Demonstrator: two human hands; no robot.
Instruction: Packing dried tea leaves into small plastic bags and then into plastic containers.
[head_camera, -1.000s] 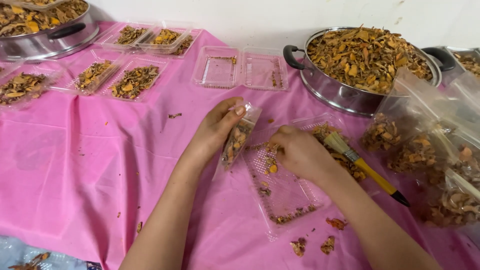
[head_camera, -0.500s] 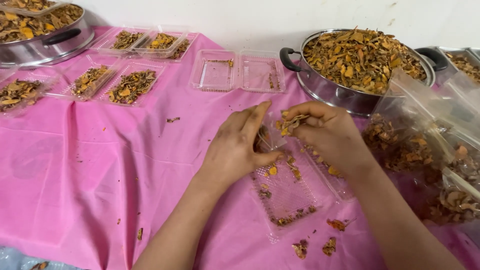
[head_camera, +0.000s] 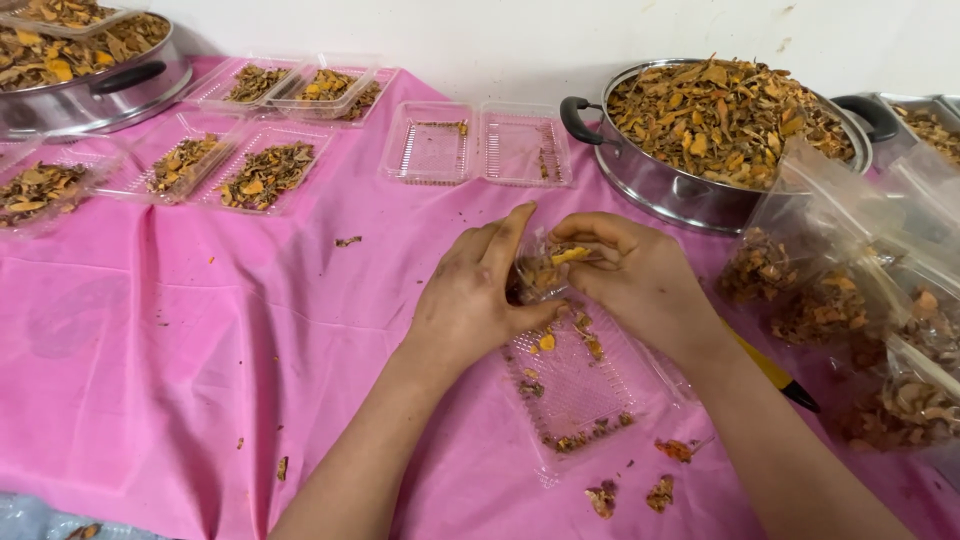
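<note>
My left hand (head_camera: 472, 297) and my right hand (head_camera: 640, 275) meet over a clear plastic tray (head_camera: 585, 390) lying on the pink tablecloth (head_camera: 200, 320). Between them they grip a small clear plastic bag (head_camera: 540, 272) filled with orange and brown dried pieces. My right fingers pinch the bag's top, where a yellow piece shows. The left thumb and fingers wrap its left side. A few dried bits lie scattered in the tray below.
A large steel pot (head_camera: 720, 135) heaped with dried pieces stands behind my hands. An open empty clamshell box (head_camera: 478, 146) lies left of it. Filled trays (head_camera: 240, 170) and another pot (head_camera: 85, 70) sit far left. Filled bags (head_camera: 860, 300) pile at right beside a yellow-handled tool (head_camera: 770, 372).
My hands came together and rose off the tray. The bag, held by the left hand alone a second ago, is now gripped by both, the right pinching its top.
</note>
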